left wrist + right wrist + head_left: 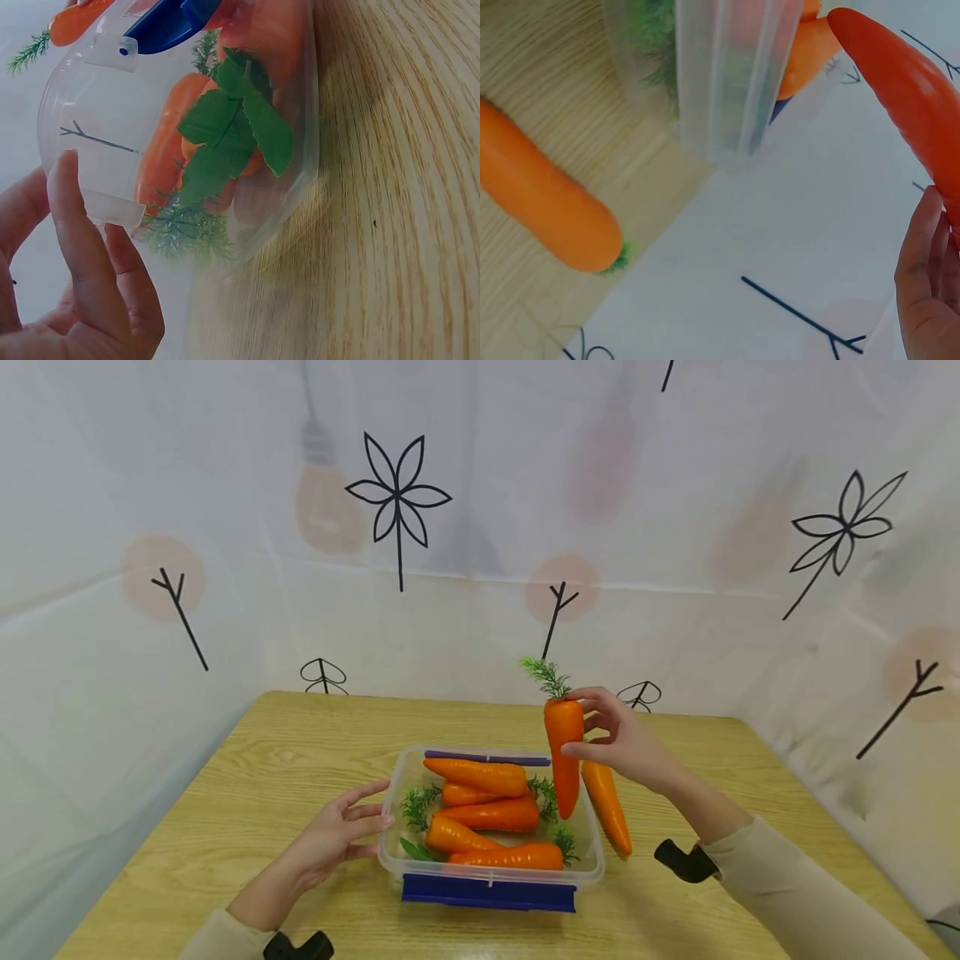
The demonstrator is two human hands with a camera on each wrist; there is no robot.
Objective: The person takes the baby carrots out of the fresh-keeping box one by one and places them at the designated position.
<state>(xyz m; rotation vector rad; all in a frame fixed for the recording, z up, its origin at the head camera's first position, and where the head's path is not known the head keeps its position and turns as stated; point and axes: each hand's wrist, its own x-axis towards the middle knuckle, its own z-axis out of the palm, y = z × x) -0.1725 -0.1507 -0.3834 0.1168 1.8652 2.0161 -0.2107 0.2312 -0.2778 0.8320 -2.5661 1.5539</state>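
Observation:
Over the right end of a clear plastic box, my right hand holds a carrot between thumb and fingers. It hangs upright, its green top up and its tip near the box's right rim. My left hand rests its fingers against the left side of the box, lightly bent and not wrapped round it. Inside the box lie several carrots with feathery green tops, and a flat green leaf shows through the wall.
Another carrot lies on the wooden table just right of the box. Blue latch flaps hang on the box's long sides. A pale printed cloth stands behind the table and on both sides.

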